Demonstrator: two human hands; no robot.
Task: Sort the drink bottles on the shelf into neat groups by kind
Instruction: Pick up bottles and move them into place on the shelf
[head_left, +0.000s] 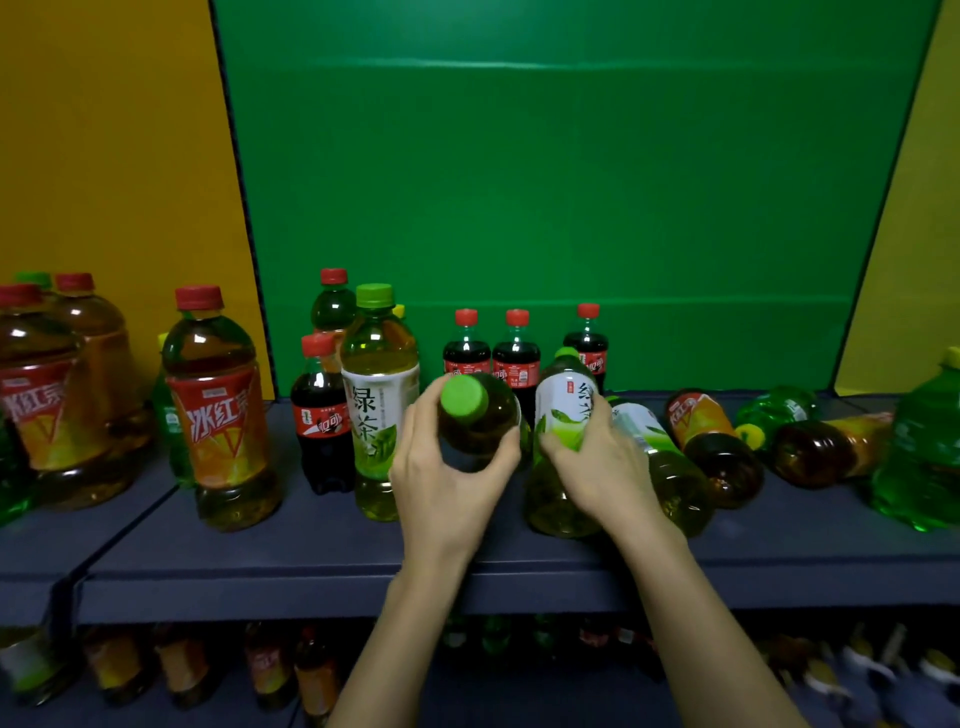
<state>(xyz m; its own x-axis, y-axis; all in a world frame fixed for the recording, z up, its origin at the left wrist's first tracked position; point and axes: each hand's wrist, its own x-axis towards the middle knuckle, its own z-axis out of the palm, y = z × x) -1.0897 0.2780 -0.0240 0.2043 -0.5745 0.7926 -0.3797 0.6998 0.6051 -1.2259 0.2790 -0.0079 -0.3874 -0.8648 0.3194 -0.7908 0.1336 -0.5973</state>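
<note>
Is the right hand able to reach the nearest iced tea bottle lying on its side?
Probably not yet: the right hand grips a green tea bottle, and a second green tea bottle lies between it and the iced tea bottle.

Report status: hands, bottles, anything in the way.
Left hand grips tilted green-tea bottle, cap toward camera. Right hand grips second green-tea bottle by its label. Upright green tea just left; fallen bottles crowd the right.
</note>
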